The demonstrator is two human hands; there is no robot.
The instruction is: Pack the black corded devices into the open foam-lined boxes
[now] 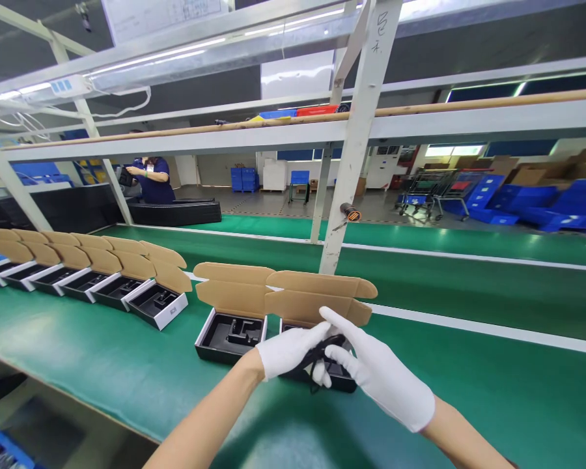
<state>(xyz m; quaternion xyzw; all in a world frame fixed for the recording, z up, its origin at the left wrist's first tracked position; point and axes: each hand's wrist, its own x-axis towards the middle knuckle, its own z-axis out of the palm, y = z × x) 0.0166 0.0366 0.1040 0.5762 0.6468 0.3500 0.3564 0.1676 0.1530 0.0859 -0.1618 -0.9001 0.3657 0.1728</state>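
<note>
Both my hands wear white gloves and meet over an open cardboard box [317,306] with a black insert tray on the green belt. My left hand [293,352] is closed around a thin black cable [322,355]. My right hand [376,374] pinches the same cable from the other side, one finger stretched towards the box flap. A second open box [232,329] with an empty black tray stands just to the left of it.
A row of several open boxes [78,273] runs along the green belt [127,365] to the left. A white frame post [356,150] rises behind the boxes. A person in dark blue [151,179] works at the far left. Blue crates [542,202] and carts stand beyond.
</note>
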